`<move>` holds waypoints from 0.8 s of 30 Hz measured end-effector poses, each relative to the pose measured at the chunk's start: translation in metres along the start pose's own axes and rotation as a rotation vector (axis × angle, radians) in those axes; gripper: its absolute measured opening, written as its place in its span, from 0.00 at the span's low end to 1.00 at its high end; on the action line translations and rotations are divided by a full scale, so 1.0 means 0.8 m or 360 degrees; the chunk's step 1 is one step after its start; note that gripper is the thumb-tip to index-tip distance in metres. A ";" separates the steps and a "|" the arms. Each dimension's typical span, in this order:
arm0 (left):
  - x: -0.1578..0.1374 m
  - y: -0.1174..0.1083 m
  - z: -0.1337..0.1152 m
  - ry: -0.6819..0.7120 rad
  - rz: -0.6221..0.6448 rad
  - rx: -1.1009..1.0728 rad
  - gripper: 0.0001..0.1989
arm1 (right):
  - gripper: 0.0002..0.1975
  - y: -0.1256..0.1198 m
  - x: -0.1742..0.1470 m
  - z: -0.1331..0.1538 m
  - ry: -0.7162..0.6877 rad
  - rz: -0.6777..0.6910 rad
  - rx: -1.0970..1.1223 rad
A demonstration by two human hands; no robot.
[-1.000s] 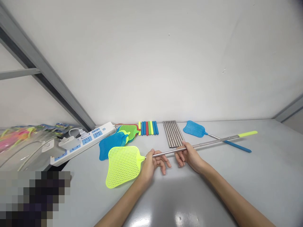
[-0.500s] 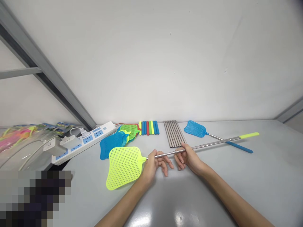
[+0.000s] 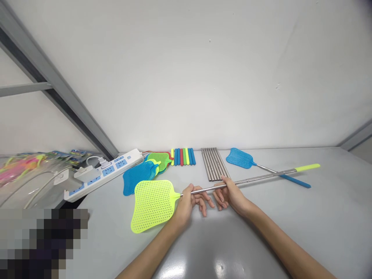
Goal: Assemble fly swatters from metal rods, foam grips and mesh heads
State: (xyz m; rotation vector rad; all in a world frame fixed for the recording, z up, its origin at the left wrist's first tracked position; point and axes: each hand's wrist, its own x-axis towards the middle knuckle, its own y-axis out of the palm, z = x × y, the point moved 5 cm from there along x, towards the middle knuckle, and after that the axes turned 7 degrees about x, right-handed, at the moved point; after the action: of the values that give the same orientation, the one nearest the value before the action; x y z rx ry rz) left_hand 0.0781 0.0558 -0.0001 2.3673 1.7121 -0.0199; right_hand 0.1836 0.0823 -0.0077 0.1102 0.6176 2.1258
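A yellow-green fly swatter [image 3: 154, 205] with a long metal telescopic rod and a yellow-green grip is held level above the grey table. My left hand [image 3: 187, 203] is closed on the rod just beside the perforated head, its thumb on top. Further right along the same rod, my right hand [image 3: 229, 195] pinches it between thumb and fingers. The swatter's grip end reaches to the right, crossing over the handle of a blue fly swatter [image 3: 240, 158] that lies on the table. Behind my right hand lies a row of metal rods [image 3: 215, 164].
A pile of swatter heads [image 3: 139, 176] lies at the left, beside a row of coloured grips [image 3: 183, 157]. A white power strip [image 3: 104, 176] with plugs and cables stands farther left, near plastic-bagged items [image 3: 29, 170]. A wall [image 3: 209, 85] rises behind the table.
Almost nothing differs. Both hands keep their hold on the yellow-green fly swatter, and its grip end sits very slightly farther right in the view.
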 end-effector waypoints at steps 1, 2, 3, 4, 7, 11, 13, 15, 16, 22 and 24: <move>0.000 0.000 0.000 -0.0001 0.0001 0.0002 0.25 | 0.30 0.000 0.000 0.000 0.0001 0.0003 -0.0002; 0.000 0.000 0.000 -0.0003 0.0002 0.0004 0.25 | 0.30 0.001 0.000 -0.001 0.0000 0.0004 -0.0001; 0.000 0.001 0.000 -0.0003 0.0003 0.0004 0.25 | 0.30 0.001 0.000 -0.001 0.0000 0.0002 0.0003; 0.000 0.001 0.000 -0.0003 0.0006 0.0004 0.25 | 0.30 0.002 0.000 -0.001 0.0001 -0.0002 0.0009; 0.000 0.000 0.000 0.0002 0.0011 0.0009 0.25 | 0.30 0.003 -0.001 -0.002 0.0006 -0.0010 0.0019; 0.001 -0.001 0.001 0.0014 0.0009 0.0021 0.25 | 0.29 0.005 -0.001 -0.004 0.0010 -0.0006 0.0004; 0.001 -0.001 0.000 0.0027 0.0013 0.0016 0.25 | 0.30 0.006 -0.001 -0.004 0.0019 0.0001 0.0002; 0.001 -0.001 0.000 0.0027 0.0021 0.0015 0.25 | 0.30 0.007 -0.001 -0.005 0.0029 0.0004 0.0002; 0.001 0.000 0.000 0.0021 0.0025 0.0019 0.25 | 0.30 0.007 -0.002 -0.005 0.0036 0.0004 0.0001; 0.001 -0.001 0.002 0.0018 0.0026 0.0022 0.25 | 0.30 0.009 -0.002 -0.008 0.0053 0.0006 0.0014; 0.001 -0.001 0.003 0.0016 0.0031 0.0013 0.25 | 0.30 0.009 -0.002 -0.010 0.0063 0.0000 0.0020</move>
State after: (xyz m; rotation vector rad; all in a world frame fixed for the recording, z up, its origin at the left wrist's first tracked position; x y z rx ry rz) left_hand 0.0783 0.0564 -0.0025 2.3937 1.6964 -0.0117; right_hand 0.1771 0.0749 -0.0109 0.0756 0.6543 2.1286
